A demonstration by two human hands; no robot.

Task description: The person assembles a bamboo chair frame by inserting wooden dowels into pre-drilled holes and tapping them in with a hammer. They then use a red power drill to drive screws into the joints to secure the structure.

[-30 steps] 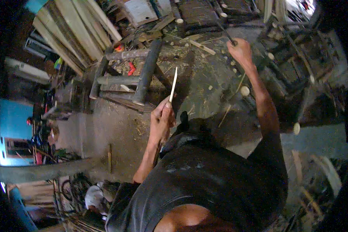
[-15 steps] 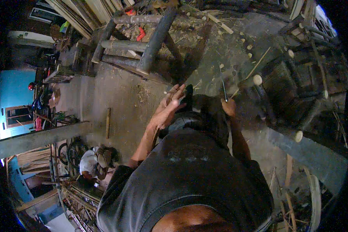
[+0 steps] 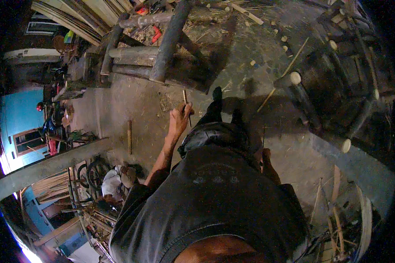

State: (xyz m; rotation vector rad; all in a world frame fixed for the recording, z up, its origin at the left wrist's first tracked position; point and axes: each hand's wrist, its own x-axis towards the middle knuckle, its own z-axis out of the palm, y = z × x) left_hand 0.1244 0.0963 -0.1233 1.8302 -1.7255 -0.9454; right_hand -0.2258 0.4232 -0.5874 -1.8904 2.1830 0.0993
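My left hand (image 3: 179, 119) is closed around a short thin wooden stick (image 3: 184, 94), out to the left of my legs. The stick's pale end points away from me and its other end shows below my fingers. My right hand (image 3: 266, 156) is drawn back beside my right hip, its fingers closed and partly hidden. From it a thin, narrow blade-like tool (image 3: 263, 136) points forward; its handle is hidden. Ahead of my left hand stands a frame of rough logs (image 3: 166, 55), with a red-orange power tool (image 3: 156, 34) behind its rail.
To the right stand dark log pieces of furniture (image 3: 296, 79) with pale cut ends. A long thin stick (image 3: 283, 74) leans there. A short pole (image 3: 129, 137) lies on the floor at left. Another person (image 3: 114, 184) crouches by a bicycle wheel (image 3: 98, 171). Planks (image 3: 81, 19) stand far left.
My left hand has moved left and closed around the stick, from extended fingers. My right hand has pulled back toward my hip with the blade-like tool. The view has shifted slightly.
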